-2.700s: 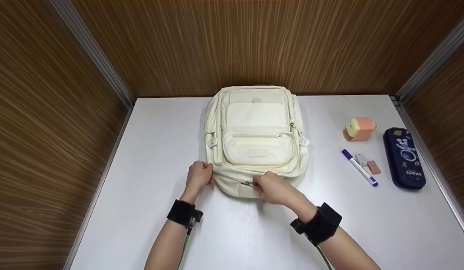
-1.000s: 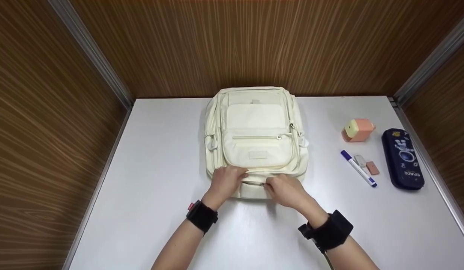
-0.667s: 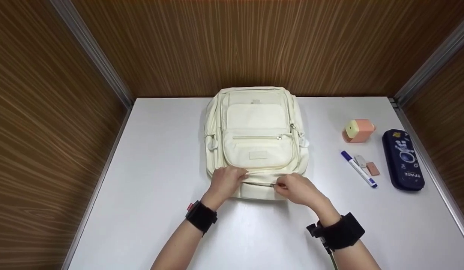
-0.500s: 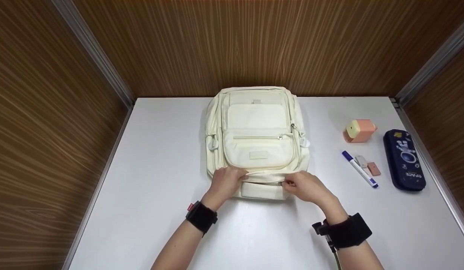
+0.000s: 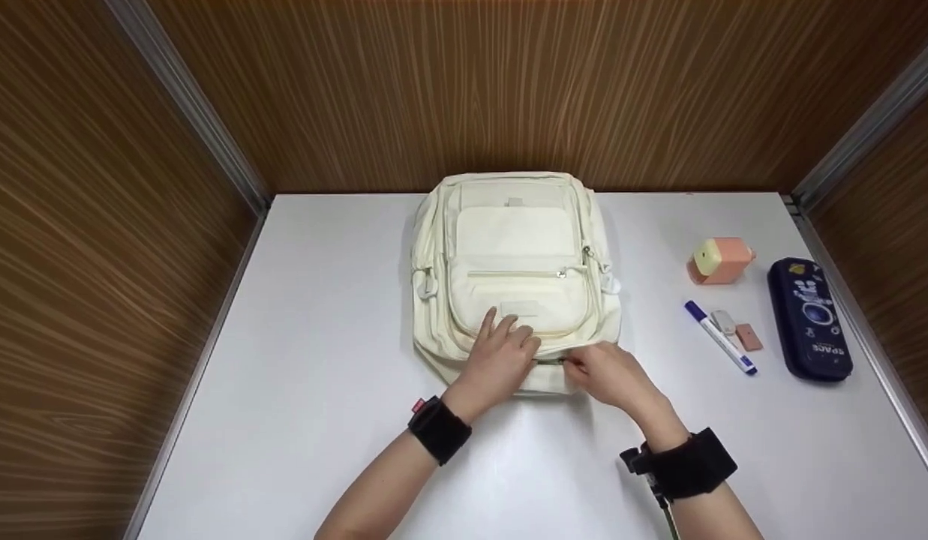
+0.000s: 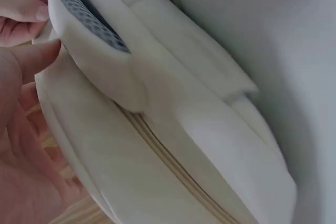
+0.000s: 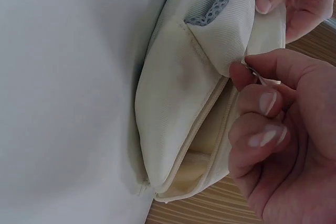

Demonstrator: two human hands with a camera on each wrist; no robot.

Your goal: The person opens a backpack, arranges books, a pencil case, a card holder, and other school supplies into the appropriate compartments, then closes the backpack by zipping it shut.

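Note:
A cream backpack (image 5: 516, 232) lies on the white table with its front pockets up. At its near end my right hand (image 5: 610, 375) pinches a zipper pull (image 7: 253, 71) between thumb and forefinger. Below that pull in the right wrist view, the zipper gapes and shows beige lining (image 7: 199, 167). In the left wrist view, the zipper teeth (image 6: 173, 163) run together in a line. My left hand (image 5: 497, 364) rests on the bag's near edge, fingers spread over the front and the thumb (image 6: 39, 59) against the fabric. Grey mesh padding (image 6: 89, 17) shows on the strap.
To the right on the table (image 5: 321, 300) lie a pink and yellow pencil sharpener (image 5: 721, 261), a blue-capped marker (image 5: 720, 337), a grey eraser-like piece (image 5: 723, 322), a small pink block (image 5: 748, 337) and a navy pencil case (image 5: 810, 319). Wood-grain panels (image 5: 509, 90) enclose the back and sides.
My right hand has drawn the zipper pull rightward along the near end. My left hand has left the bag's left corner, moved right in steps, and its fingers have now spread out.

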